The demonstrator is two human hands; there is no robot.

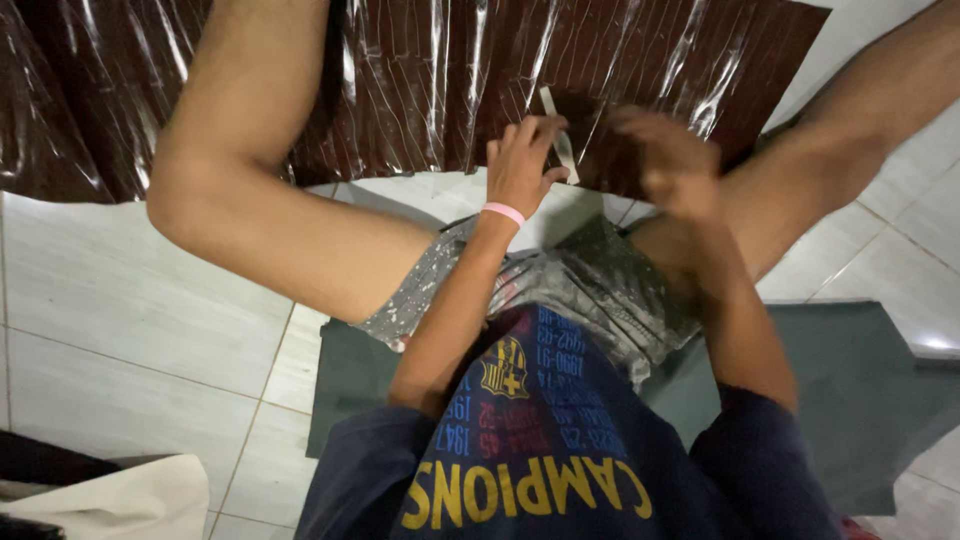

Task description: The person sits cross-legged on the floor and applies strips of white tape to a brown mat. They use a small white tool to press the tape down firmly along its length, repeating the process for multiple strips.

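A shiny dark brown plastic-wrapped sheet (420, 80) lies across the white tiled floor between my spread legs. My left hand (522, 165), with a pink band on its wrist, pinches a thin pale strip (560, 140) at the sheet's near edge. My right hand (668, 165) is blurred beside it and rests on the same edge of the sheet, fingers curled; what it grips is hard to tell.
I sit on a dark green mat (870, 390) on white floor tiles (120, 300). My bent left knee (180, 190) rests on the sheet. A cream cloth bag (120, 500) lies at the lower left beside a dark object.
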